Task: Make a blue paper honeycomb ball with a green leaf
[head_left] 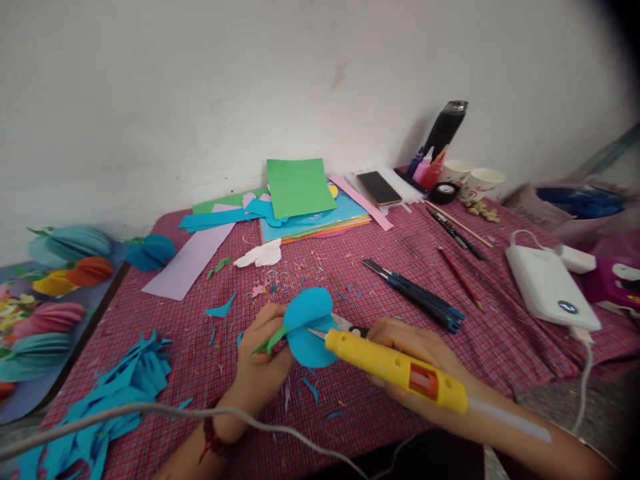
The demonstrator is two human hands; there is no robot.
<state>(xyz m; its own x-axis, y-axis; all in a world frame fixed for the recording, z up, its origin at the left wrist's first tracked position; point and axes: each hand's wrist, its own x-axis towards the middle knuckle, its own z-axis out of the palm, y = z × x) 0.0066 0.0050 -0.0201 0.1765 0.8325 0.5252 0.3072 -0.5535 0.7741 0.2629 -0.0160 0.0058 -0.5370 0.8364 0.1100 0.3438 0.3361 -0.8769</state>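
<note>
My left hand [265, 367] pinches a blue folded paper shape [310, 350] made of rounded discs. A green paper leaf [273, 341] sticks out from its left side, by my fingers. My right hand [415, 347] is closed around a yellow hot glue gun [370, 357], with a pale glue stick [510, 420] protruding from its rear. The gun's metal tip lies at the fold of the blue paper; whether it touches cannot be made out. Behind the gun, a grey and black piece shows near my right fingers, too covered to name.
A utility knife [383, 270] lies beyond my right hand, and a red pencil [460, 279] right of it. Blue paper scraps [115, 393] pile up at left, near finished paper pumpkins [150, 252]. A white power bank [550, 287] sits at right. A cable [165, 408] crosses in front.
</note>
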